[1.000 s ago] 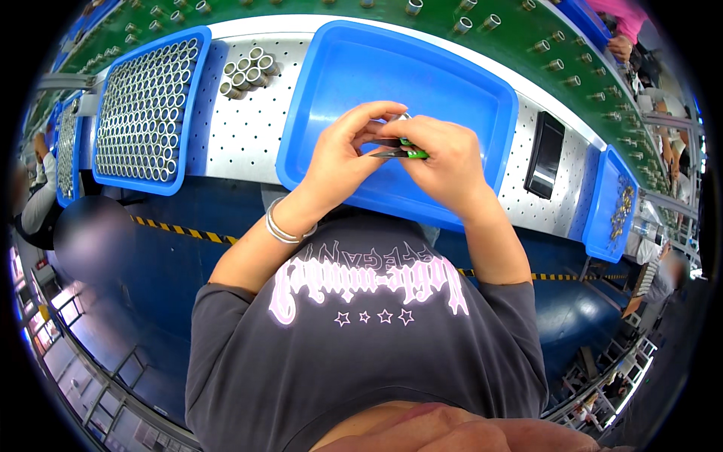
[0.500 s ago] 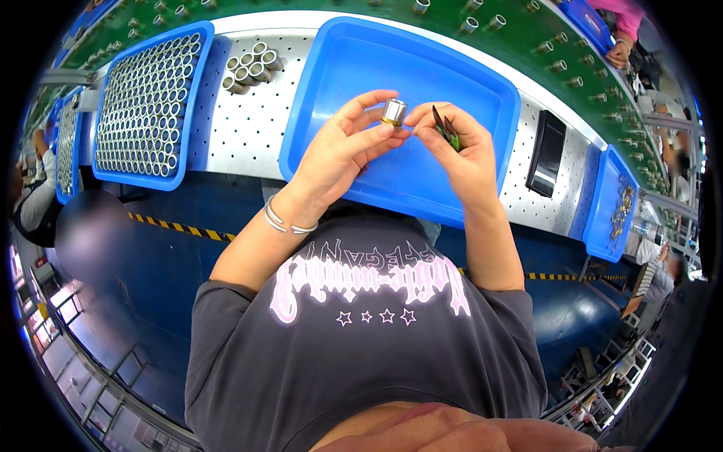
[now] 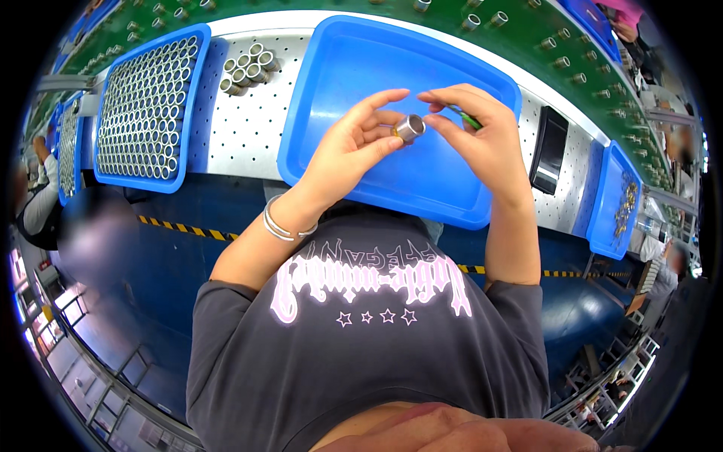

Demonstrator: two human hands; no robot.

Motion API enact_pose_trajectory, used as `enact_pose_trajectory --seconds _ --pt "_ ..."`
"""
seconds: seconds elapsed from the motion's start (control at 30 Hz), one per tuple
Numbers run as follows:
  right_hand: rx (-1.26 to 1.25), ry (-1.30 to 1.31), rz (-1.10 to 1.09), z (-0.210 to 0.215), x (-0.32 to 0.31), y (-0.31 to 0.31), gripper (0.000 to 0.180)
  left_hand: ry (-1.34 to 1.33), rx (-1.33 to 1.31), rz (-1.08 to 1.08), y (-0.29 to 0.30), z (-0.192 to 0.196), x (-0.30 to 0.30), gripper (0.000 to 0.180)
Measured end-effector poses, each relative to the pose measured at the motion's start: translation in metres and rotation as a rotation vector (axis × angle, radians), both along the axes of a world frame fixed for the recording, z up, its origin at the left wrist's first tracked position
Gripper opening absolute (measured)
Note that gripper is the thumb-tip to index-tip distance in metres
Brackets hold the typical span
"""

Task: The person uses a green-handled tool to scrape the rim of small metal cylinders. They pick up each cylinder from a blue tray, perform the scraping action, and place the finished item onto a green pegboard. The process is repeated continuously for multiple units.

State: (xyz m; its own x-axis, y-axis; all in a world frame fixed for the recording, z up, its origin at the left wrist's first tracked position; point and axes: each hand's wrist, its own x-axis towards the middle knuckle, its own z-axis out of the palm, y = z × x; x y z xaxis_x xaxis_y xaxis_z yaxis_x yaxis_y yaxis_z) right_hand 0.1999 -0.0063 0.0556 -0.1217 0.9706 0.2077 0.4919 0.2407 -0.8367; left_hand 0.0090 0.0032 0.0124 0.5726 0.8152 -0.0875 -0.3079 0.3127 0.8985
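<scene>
My left hand (image 3: 343, 151) grips a short silver metal cylinder (image 3: 410, 129) between thumb and fingers. Its open round end is tilted to the right, and a yellowish band shows at its lower end. Close to that open end, my right hand (image 3: 486, 134) has its thumb and index finger extended. A small green-handled tool (image 3: 470, 120) is tucked in this right hand; most of it is hidden behind the fingers. Both hands are above a large blue tray (image 3: 331, 53).
On the left, a blue tray (image 3: 197, 90) holds many metal cylinders in rows; several more cylinders (image 3: 248, 66) stand on the perforated metal table (image 3: 248, 120). To the right lie a black flat object (image 3: 550, 151) and a blue tray (image 3: 599, 211) of small parts. Cylinders stand on the green conveyor (image 3: 520, 38) behind.
The cylinder has tipped from upright so its open end points right, and moved slightly right. My right hand has moved right and turned; the tool's dark pointed tips no longer show.
</scene>
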Motion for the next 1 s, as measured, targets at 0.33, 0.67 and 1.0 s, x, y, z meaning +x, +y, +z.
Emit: enact_pose_trajectory --seconds 0.33,0.67,1.0 --pt "-0.144 -0.156 0.062 0.013 0.003 0.009 0.006 -0.118 -0.273 -0.032 0.004 0.001 -0.007 0.052" --pt "-0.203 0.479 0.048 -0.002 -0.011 0.009 0.008 0.056 -0.068 0.007 0.003 -0.004 0.001 0.05" --pt "-0.08 0.906 -0.11 -0.017 0.008 0.012 0.012 -0.068 -0.208 0.074 0.006 -0.003 -0.003 0.047"
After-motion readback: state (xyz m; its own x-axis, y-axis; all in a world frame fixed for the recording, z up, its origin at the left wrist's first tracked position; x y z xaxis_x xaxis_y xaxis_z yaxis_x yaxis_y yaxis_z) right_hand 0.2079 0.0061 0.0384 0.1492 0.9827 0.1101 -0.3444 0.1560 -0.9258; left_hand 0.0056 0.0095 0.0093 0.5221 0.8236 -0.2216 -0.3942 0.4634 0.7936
